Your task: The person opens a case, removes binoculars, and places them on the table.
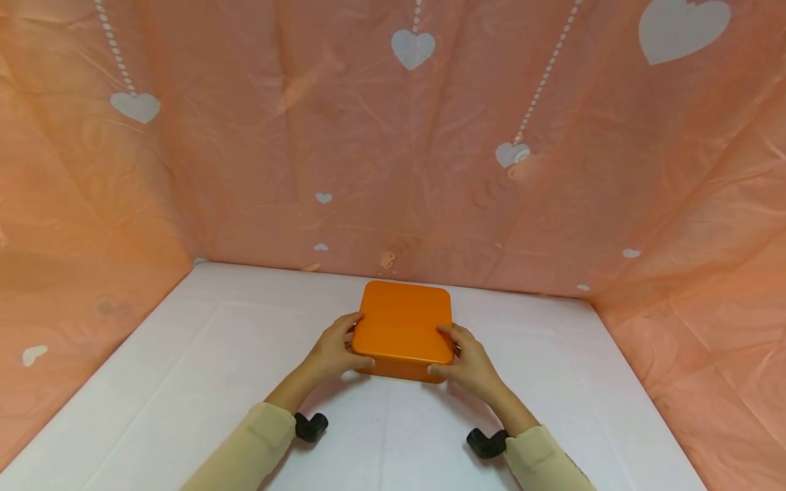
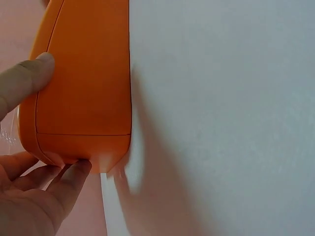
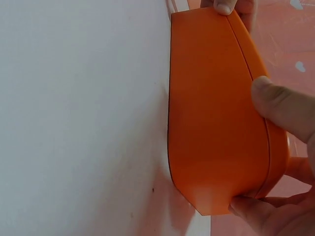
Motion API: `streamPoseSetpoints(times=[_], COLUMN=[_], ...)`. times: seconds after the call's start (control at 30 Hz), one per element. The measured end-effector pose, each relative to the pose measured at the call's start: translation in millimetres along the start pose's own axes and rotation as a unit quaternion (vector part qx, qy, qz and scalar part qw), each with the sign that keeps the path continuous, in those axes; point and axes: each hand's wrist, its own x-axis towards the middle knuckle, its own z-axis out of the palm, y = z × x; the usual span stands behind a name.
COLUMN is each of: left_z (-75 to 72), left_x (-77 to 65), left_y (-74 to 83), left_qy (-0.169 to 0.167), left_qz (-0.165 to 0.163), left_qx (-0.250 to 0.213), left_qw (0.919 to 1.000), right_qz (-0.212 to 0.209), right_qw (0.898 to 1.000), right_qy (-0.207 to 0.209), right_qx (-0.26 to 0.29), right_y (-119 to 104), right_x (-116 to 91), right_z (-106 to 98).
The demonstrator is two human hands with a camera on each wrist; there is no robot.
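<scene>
An orange box (image 1: 405,320) with rounded corners and a smooth lid stands near the back of the white table. My left hand (image 1: 331,351) grips its left near corner, thumb on the front face and fingers along the side. At the right near corner my right hand (image 1: 471,361) holds it the same way, with one fingertip over the lid's edge. In the left wrist view a thin seam runs between lid and body of the box (image 2: 83,83), right by the thumb. The right wrist view shows the front of the box (image 3: 211,108) close against the tabletop. Its contents are hidden.
The white tabletop (image 1: 184,382) spreads around the box. Peach-coloured curtains (image 1: 344,170) printed with white hearts enclose the table at the back and both sides. A black wrist mount sits on the left wrist (image 1: 311,427), and another on the right (image 1: 486,444).
</scene>
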Motion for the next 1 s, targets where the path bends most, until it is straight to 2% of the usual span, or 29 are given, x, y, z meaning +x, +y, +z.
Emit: streamPoseSetpoints(times=[0.67,1.0], left_z=[0.0,0.4], left_x=[-1.0,2.0], left_y=[-1.5,-3.0], left_qy=[0.009,0.012], left_qz=[-0.004,-0.005], left_qx=[-0.032,-0.021], left_qw=[0.9994,0.9997], right_qz=[-0.009,-0.001], right_qw=[1.000,1.000], right_qy=[0.009,0.008], right_qx=[-0.014,-0.003], right_y=[3.4,5.6], right_x=[2.1,4.7], right_z=[2.5,2.1])
